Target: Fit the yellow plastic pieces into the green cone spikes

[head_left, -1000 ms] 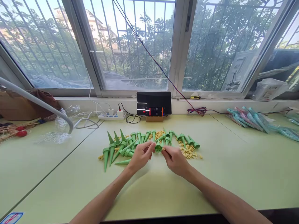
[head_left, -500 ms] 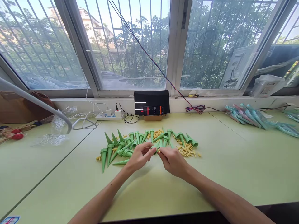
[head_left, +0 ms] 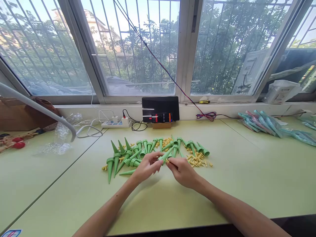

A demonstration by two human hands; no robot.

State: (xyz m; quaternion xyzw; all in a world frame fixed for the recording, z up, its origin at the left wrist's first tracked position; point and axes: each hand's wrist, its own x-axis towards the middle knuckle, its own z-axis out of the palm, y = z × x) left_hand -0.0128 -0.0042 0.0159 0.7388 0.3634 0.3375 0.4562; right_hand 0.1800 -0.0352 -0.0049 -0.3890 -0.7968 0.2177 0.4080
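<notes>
Between my hands a green plastic plant watering spike (head_left: pixel 168 154) slants, its narrow end up and to the right. My left hand (head_left: pixel 146 168) is closed on its wide capped end, thumb in front. Close beside it, my right hand (head_left: pixel 184 171) pinches a small yellow plastic nozzle (head_left: pixel 168 161) between thumb and forefinger; most of the nozzle is covered by the fingers. Just beyond the hands lie several more green spikes (head_left: pixel 116 161), some upright on their caps, others on their sides. Small yellow nozzles (head_left: pixel 197 159) are heaped to the right of and behind the right hand.
A phone (head_left: pixel 162 117) showing a running timer leans on a dark tablet (head_left: pixel 160 103) at the back. Left of it are a power strip (head_left: pixel 116 123) and cables. Bagged items (head_left: pixel 263 123) lie far right, and a grey curved tube (head_left: pixel 41 107) crosses the left side.
The spike in my left hand has swung into a clearer diagonal, tip to the upper right. My right hand has stayed nearly in place with the yellow nozzle.
</notes>
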